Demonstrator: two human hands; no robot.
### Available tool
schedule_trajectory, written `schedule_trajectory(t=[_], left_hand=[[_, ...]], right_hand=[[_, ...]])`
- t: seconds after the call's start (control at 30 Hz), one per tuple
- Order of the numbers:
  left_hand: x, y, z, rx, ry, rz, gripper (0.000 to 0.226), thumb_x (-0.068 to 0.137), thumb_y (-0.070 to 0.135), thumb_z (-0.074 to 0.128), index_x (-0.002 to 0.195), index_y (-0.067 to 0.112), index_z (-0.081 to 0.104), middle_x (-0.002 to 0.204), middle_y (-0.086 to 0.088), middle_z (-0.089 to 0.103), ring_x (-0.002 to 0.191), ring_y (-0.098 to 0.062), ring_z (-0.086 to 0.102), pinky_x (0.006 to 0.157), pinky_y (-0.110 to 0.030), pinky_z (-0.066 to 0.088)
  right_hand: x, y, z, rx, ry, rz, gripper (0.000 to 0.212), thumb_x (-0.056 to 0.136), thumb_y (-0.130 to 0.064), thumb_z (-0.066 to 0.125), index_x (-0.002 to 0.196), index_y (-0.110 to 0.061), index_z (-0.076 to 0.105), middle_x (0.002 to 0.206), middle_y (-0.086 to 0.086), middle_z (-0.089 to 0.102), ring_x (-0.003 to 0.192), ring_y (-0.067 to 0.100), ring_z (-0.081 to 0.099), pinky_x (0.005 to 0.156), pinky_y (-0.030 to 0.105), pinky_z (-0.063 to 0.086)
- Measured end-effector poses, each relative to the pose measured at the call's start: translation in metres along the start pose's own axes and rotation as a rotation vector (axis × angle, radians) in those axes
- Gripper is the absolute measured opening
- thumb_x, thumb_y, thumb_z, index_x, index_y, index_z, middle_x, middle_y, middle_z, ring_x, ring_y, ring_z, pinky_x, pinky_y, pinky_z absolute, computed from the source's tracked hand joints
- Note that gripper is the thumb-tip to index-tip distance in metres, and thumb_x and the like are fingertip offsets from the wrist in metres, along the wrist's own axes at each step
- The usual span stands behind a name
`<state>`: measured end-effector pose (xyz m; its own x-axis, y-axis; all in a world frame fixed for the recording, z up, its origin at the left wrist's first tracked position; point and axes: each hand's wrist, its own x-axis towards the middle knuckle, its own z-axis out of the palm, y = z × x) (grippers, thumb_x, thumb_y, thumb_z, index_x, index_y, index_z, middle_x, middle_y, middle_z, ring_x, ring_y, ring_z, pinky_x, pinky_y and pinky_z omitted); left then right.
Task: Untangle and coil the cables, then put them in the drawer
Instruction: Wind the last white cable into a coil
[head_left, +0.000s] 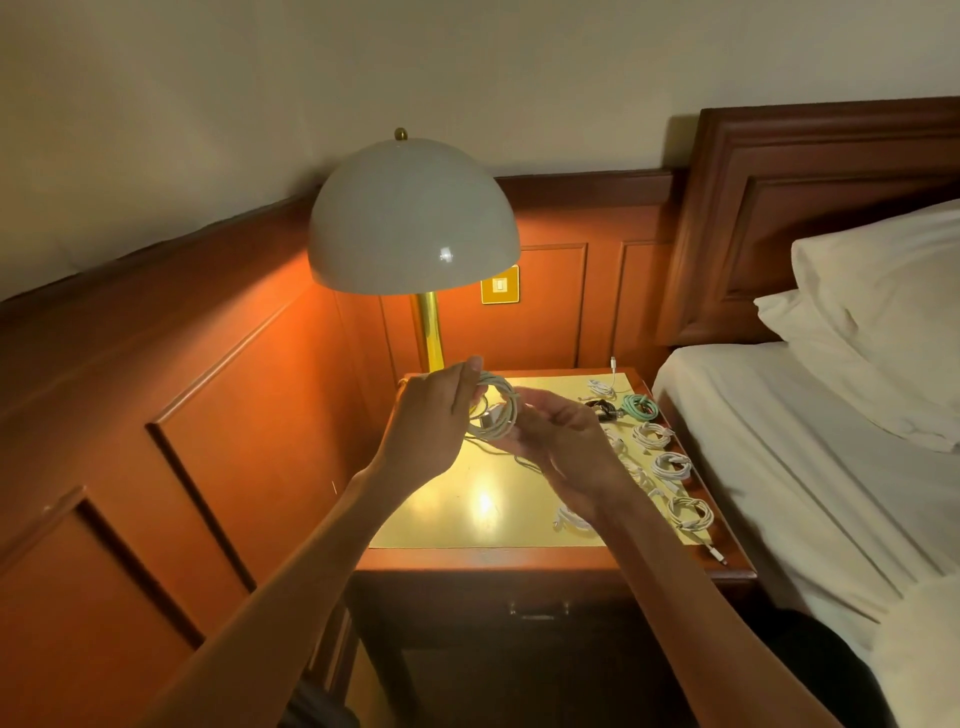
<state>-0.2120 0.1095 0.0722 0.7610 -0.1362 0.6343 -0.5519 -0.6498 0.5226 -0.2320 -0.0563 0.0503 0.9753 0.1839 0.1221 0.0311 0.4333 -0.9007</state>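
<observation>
Holding the white cable (493, 410) over the counter (467, 519), left hand (431, 415) gripping its loops so they cannot spring apart, right hand (563, 441) cupping the lower edge with curled fingers, likely tucking the end, finished coils (670, 462) lying along the right side, drawer (519, 592) closed below.

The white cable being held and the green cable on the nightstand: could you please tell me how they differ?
The white cable is held in the air by the left hand; the green cable lies on the nightstand. The white cable forms a wide, loose ring; the green cable is a narrower, elongated bundle. Both are coiled.
</observation>
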Motion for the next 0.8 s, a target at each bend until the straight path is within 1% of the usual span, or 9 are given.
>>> schedule_trajectory(t=[0.17,0.3,0.37,0.43,0.5,0.57,0.67,0.73,0.8], left_hand=[[-0.007,-0.011,0.007,0.167,0.081,0.048,0.051,0.1,0.041,0.028,0.099,0.01,0.068,0.076,0.005,0.067,0.06,-0.004,0.06,0.055,-0.016,0.051],[-0.004,-0.017,0.011,0.271,0.11,0.116,0.05,0.1,0.041,0.03,0.094,0.01,0.069,0.071,0.005,0.066,0.057,-0.004,0.06,0.052,-0.01,0.044],[-0.004,-0.018,0.014,0.203,0.069,0.12,0.051,0.1,0.043,0.03,0.092,0.012,0.069,0.073,0.005,0.066,0.061,-0.004,0.063,0.055,-0.012,0.048],[-0.004,-0.019,0.016,0.097,0.022,0.076,0.047,0.1,0.042,0.031,0.09,0.015,0.068,0.075,0.007,0.066,0.065,-0.002,0.065,0.058,-0.012,0.051],[-0.003,-0.021,0.015,-0.009,-0.029,-0.016,0.04,0.099,0.042,0.031,0.079,0.023,0.06,0.069,0.01,0.059,0.061,0.0,0.061,0.054,-0.007,0.043],[0.0,-0.019,0.012,-0.148,-0.115,-0.179,0.041,0.102,0.04,0.029,0.072,0.024,0.051,0.064,0.007,0.051,0.055,-0.006,0.051,0.049,-0.009,0.036],[0.008,-0.007,0.013,-0.518,-0.282,-0.61,0.044,0.108,0.027,0.028,0.069,0.015,0.045,0.066,0.0,0.044,0.058,-0.008,0.038,0.049,-0.013,0.034],[0.01,0.0,0.018,-0.555,-0.325,-0.801,0.043,0.105,0.038,0.035,0.069,0.017,0.048,0.071,-0.002,0.048,0.065,-0.01,0.041,0.061,-0.023,0.035],[0.011,0.003,0.025,-0.528,-0.289,-0.85,0.048,0.095,0.058,0.046,0.071,0.018,0.054,0.074,-0.003,0.052,0.071,-0.014,0.044,0.067,-0.03,0.035]], right_hand=[[0.003,-0.004,-0.001,0.185,-0.1,0.26,0.038,0.097,0.003,0.054,0.134,0.006,0.053,0.124,0.022,0.066,0.113,0.035,0.065,0.092,0.041,0.057],[0.0,-0.003,0.01,0.322,-0.088,0.339,0.04,0.089,-0.021,0.067,0.126,-0.008,0.058,0.122,0.024,0.063,0.12,0.037,0.06,0.106,0.049,0.045],[0.002,-0.004,0.018,0.143,-0.009,0.321,0.05,0.086,-0.024,0.074,0.129,-0.01,0.052,0.119,0.02,0.065,0.116,0.036,0.063,0.101,0.046,0.051],[0.006,-0.004,0.023,0.002,0.064,0.3,0.059,0.082,-0.011,0.079,0.132,-0.01,0.046,0.114,0.017,0.065,0.106,0.032,0.068,0.09,0.041,0.058],[0.008,-0.005,0.021,-0.092,0.121,0.263,0.055,0.081,-0.003,0.078,0.128,-0.007,0.05,0.108,0.016,0.069,0.095,0.03,0.073,0.08,0.037,0.062],[0.007,-0.003,0.016,-0.293,0.151,0.182,0.045,0.086,-0.003,0.074,0.127,-0.003,0.056,0.105,0.014,0.072,0.087,0.026,0.075,0.074,0.034,0.063],[0.007,0.006,0.013,-0.854,0.145,0.025,0.03,0.098,-0.011,0.059,0.128,-0.006,0.06,0.104,0.012,0.073,0.077,0.019,0.075,0.071,0.032,0.063],[0.01,0.013,0.014,-1.147,0.132,0.033,0.025,0.099,-0.015,0.052,0.121,-0.006,0.061,0.102,0.012,0.07,0.079,0.021,0.071,0.072,0.036,0.061],[0.012,0.014,0.02,-1.315,0.147,0.094,0.023,0.098,-0.014,0.048,0.116,-0.005,0.06,0.107,0.013,0.066,0.084,0.022,0.061,0.073,0.033,0.052]])
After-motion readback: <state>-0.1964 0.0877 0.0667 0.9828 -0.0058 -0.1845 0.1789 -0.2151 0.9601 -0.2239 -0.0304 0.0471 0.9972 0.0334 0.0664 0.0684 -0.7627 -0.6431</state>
